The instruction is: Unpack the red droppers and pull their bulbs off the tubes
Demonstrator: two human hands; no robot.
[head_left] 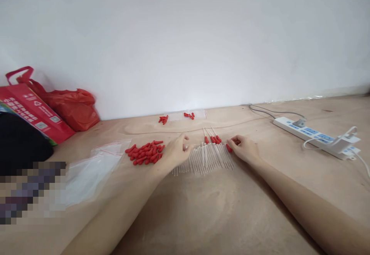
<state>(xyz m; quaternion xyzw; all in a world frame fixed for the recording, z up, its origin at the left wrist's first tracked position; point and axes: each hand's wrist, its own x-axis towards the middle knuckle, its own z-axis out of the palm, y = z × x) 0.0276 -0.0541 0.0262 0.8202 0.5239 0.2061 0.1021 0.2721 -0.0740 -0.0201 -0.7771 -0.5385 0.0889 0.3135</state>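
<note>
A row of clear thin tubes (206, 161) lies on the wooden table (202, 216) between my hands. A few tubes at the back carry red caps (214, 139). My left hand (176, 151) rests at the left end of the row, fingers curled together near the tubes; what it pinches is too small to make out. My right hand (244, 148) sits at the right end, fingers closed on a small red cap (229, 147). A pile of loose red caps (146, 152) lies just left of my left hand.
Clear plastic bags (92, 170) lie at the left. A red bag (72, 106) and a red box (34, 112) stand at the far left by the white wall. More red caps (163, 119) lie near the wall. A white power strip (315, 136) with cables sits at the right.
</note>
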